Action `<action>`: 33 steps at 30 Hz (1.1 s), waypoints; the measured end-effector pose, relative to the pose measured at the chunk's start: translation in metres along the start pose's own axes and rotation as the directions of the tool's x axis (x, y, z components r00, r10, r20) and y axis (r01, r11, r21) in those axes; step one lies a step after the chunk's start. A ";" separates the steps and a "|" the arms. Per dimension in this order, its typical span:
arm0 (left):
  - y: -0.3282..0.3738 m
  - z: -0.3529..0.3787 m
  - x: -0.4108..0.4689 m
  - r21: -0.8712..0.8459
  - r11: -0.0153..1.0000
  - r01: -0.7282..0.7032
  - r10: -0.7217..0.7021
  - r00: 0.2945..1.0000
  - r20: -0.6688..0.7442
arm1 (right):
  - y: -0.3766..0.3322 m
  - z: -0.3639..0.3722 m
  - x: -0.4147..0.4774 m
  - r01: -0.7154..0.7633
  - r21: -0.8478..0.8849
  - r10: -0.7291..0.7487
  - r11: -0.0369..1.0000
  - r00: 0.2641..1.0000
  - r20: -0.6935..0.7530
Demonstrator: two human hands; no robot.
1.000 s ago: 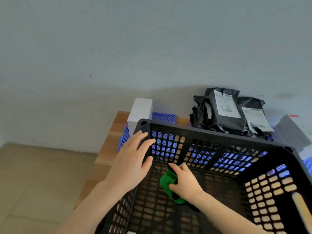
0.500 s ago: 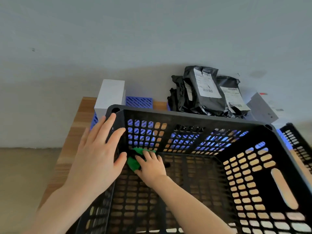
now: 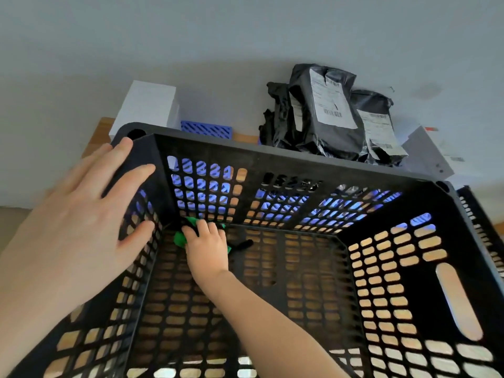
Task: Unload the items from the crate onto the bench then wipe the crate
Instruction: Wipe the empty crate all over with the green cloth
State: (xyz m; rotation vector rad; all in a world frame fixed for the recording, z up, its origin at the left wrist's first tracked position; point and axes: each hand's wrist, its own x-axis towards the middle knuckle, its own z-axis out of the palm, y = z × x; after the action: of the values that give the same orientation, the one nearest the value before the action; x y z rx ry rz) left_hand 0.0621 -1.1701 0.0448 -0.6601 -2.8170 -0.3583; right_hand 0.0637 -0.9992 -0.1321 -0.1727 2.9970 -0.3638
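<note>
Deep inside crate (image 3: 300,162), green cloth (image 3: 180,240) beneath right hand (image 3: 208,249).

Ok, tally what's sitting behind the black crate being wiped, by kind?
Black mailer bags: 3
White boxes: 2
Blue plastic crate: 1
Total: 6

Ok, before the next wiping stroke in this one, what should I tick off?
1. The crate is emptied: ok, only the green cloth shows inside.
2. The right hand holds the cloth on the floor at the far-left corner: ok.
3. The left hand lies flat on the crate's corner rim, steadying it: ok.
4. The black parcels and the white box are outside, behind the crate: ok.
5. Rest of the floor wiped: cannot tell.
</note>
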 end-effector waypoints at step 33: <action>0.021 -0.016 0.001 0.149 0.987 0.063 -0.076 0.994 0.082 | 0.010 0.007 -0.047 0.628 0.016 -0.622 0.778 0.774 -0.118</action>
State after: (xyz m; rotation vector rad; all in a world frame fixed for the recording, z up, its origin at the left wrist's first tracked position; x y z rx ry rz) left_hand 0.0737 -1.1557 0.0643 -0.5601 -2.9196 -0.1351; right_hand 0.1105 -0.9852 -0.1368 -1.2030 2.9327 -0.5228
